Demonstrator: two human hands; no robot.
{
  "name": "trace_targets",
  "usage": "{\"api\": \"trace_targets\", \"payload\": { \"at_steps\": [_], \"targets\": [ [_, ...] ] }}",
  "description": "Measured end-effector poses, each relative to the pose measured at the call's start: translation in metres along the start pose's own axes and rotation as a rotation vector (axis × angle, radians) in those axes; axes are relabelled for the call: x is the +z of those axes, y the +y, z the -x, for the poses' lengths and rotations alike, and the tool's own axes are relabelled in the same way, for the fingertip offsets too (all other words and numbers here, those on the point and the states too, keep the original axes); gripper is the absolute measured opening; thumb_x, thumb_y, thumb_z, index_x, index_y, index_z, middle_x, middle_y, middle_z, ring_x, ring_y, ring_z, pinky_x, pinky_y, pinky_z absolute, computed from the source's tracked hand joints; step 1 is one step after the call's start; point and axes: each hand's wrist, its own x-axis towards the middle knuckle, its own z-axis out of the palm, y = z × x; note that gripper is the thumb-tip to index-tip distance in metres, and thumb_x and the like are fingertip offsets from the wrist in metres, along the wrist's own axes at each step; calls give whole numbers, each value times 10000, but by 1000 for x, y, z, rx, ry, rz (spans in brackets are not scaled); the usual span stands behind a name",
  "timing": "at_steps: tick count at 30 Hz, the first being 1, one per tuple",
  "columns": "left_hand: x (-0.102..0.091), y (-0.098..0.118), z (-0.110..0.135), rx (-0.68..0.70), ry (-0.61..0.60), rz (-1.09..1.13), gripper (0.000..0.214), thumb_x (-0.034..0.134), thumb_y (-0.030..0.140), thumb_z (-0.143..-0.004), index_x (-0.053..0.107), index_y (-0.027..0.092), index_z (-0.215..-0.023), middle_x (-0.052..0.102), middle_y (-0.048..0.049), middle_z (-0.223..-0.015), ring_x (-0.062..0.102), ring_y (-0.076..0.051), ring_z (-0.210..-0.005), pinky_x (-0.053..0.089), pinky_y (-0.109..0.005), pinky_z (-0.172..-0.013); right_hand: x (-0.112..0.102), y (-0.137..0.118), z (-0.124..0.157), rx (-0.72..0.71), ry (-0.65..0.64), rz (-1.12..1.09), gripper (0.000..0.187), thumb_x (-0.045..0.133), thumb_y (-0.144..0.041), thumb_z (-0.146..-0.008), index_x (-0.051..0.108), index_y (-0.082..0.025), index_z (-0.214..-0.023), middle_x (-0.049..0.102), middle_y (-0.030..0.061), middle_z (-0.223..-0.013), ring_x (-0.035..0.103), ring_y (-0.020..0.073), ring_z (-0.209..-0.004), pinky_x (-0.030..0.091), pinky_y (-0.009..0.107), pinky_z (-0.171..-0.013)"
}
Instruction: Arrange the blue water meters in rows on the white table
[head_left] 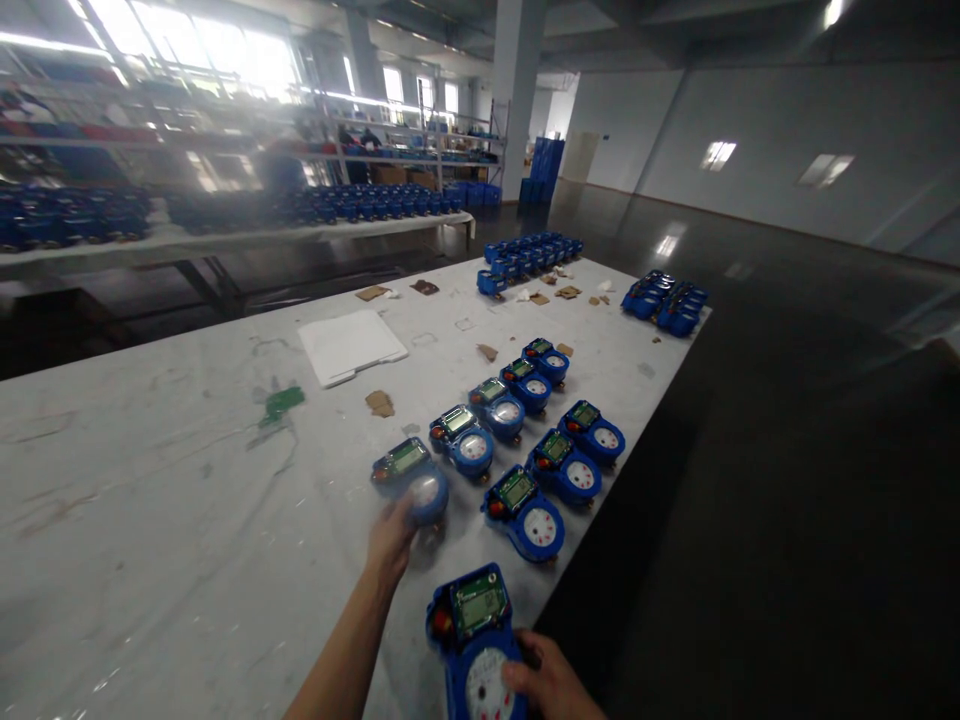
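Observation:
My right hand (551, 678) grips a blue water meter (474, 612) by its round side at the near edge of the table, its thumb on the white dial. This meter shows an exposed green circuit board with a grey display. Farther left, my left hand (391, 535) has its fingers at the round end of another blue water meter (409, 460), slightly blurred, with the lower side hidden by the hand. Beyond it runs a slanting row of similar meters (472, 447). A second row of meters (538, 525) stands along the table's right edge.
White sheeting covers the table (187, 520). On it lie a stack of white sheets (352, 345), cardboard scraps (380, 403) and a green patch (283, 403). More blue meters (532, 255) stand at the far end, with another group (664, 300) at the right corner. A second table (300, 240) holds many meters.

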Motion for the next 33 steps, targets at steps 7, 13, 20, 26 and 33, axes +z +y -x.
{"api": "trace_targets", "payload": {
  "at_steps": [7, 13, 20, 26, 33],
  "targets": [
    [5, 7, 4, 5, -57, -96, 171, 673, 202, -818, 657, 98, -952, 689, -58, -858, 625, -93, -656, 485, -189, -553, 2, -3, -4, -55, -57, -20, 905, 786, -689, -501, 601, -68, -1132, 657, 198, -1107, 602, 355, -1083, 451, 471, -965],
    [0, 4, -3, -17, -55, -143, 276, 710, 271, -790, 630, 149, -1024, 677, -39, -952, 630, -101, -732, 486, -189, -562, 0, -1, -9, -63, -51, -24, 904, 792, -686, -500, 618, -77, -1145, 654, 181, -1112, 586, 349, -1105, 443, 464, -981],
    [-8, 3, -7, -8, -61, -150, 251, 665, 219, -821, 603, 123, -1045, 660, -64, -980, 628, -110, -723, 512, -215, -580, 2, -6, -8, -71, -49, 10, 907, 765, -710, -526, 613, -73, -1155, 655, 182, -1121, 583, 353, -1112, 442, 471, -983],
    [-11, 4, -11, -12, -66, -165, 253, 674, 215, -819, 619, 135, -1053, 665, -79, -1046, 635, -112, -742, 517, -202, -584, -2, 3, -9, -51, -24, -34, 946, 791, -653, -550, 532, -39, -1222, 586, 246, -1248, 568, 366, -1158, 457, 465, -979],
    [-16, 0, -14, 4, -114, -151, 238, 641, 248, -851, 634, 156, -1070, 674, -83, -1076, 640, -110, -771, 523, -194, -640, 9, -8, -8, -56, -33, -49, 875, 797, -649, -524, 598, -43, -1124, 651, 224, -1131, 616, 358, -1067, 451, 485, -956]
  ]
}}
